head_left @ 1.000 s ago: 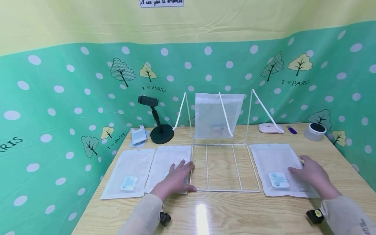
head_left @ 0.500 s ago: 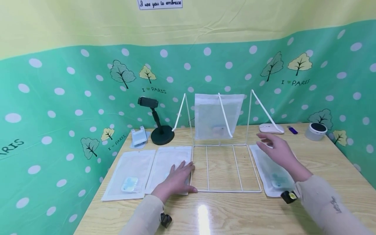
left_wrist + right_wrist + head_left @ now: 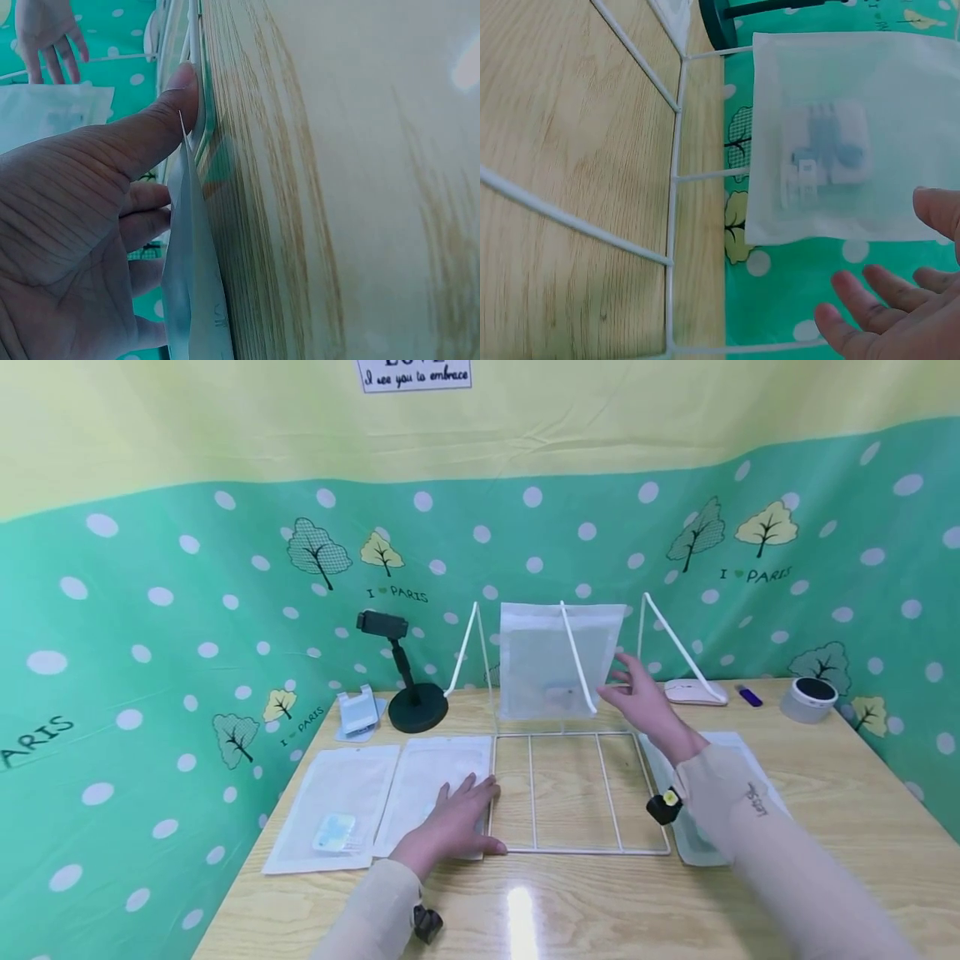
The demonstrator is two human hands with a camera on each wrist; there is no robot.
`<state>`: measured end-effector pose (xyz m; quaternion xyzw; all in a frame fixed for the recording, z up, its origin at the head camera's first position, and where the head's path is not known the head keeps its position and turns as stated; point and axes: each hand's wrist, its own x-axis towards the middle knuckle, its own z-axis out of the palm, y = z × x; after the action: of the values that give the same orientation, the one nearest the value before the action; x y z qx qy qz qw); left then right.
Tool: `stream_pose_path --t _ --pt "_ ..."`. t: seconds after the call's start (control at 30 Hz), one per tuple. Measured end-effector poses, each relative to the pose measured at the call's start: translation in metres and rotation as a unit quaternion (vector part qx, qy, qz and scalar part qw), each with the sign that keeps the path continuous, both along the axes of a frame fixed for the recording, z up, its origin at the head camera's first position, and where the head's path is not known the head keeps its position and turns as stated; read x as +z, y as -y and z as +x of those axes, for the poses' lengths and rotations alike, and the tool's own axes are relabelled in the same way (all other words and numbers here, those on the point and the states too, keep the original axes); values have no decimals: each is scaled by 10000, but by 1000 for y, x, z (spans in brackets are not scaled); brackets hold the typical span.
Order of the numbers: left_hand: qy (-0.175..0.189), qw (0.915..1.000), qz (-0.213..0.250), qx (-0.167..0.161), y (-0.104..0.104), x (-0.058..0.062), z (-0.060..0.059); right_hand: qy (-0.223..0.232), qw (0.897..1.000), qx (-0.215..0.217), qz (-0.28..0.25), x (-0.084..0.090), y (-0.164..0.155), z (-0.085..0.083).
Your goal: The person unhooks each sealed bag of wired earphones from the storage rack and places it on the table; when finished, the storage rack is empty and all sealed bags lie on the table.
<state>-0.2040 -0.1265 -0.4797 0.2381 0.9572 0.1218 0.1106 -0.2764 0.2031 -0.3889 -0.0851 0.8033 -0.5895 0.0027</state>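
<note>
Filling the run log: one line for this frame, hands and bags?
left hand: flat on table bag | right hand: open, near upright bag, not touching | rack: on table

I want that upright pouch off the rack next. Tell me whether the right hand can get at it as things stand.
Probably yes. The right hand hovers open just beside the upright pouch, near its right edge, with nothing between them. One slanted wire of the rack crosses the pouch's front, but that edge looks free.
</note>
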Motion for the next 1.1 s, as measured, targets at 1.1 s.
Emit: stream_pose_path --t 1.1 --pt "-29 10000 37 3 -2 0 1 -692 9976 -85 -16 -10 -16 18"
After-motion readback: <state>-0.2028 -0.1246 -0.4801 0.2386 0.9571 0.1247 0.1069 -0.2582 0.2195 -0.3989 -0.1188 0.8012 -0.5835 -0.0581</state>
